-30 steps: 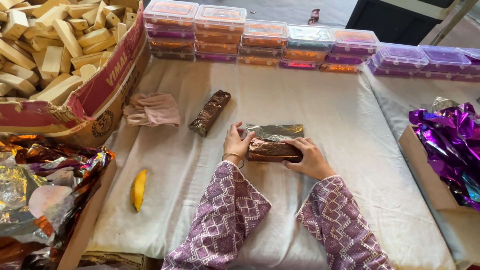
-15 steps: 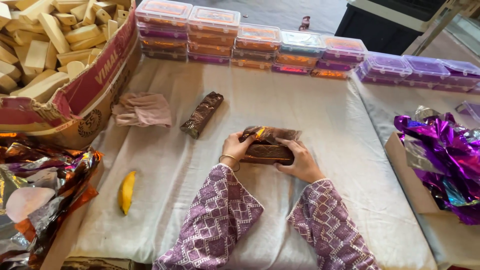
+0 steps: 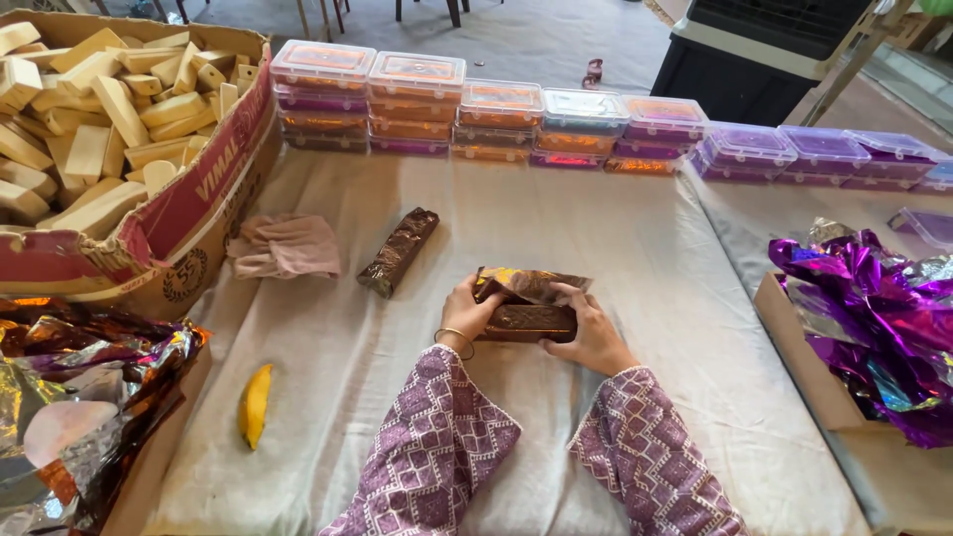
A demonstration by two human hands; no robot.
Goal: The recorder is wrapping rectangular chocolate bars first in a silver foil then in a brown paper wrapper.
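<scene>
A bar half wrapped in brown shiny foil (image 3: 528,303) lies on the cloth-covered table (image 3: 615,238) in front of me. My left hand (image 3: 465,312) grips its left end. At the bar's right end my right hand (image 3: 590,333) holds it, fingers pressing the foil over the top. A loose flap of foil stands up along the far side. A finished bar wrapped in the same brown foil (image 3: 398,251) lies a little to the left and farther away.
A cardboard box of pale bare bars (image 3: 94,119) stands at the left. Stacked clear lidded tubs (image 3: 496,114) line the far edge. A pink cloth (image 3: 286,246), a yellow banana-shaped thing (image 3: 255,405), brown foil sheets (image 3: 69,397) and purple foil (image 3: 874,318) lie around.
The foil has been folded further over the bar, with my right fingers now on top of it. The camera has shifted slightly.
</scene>
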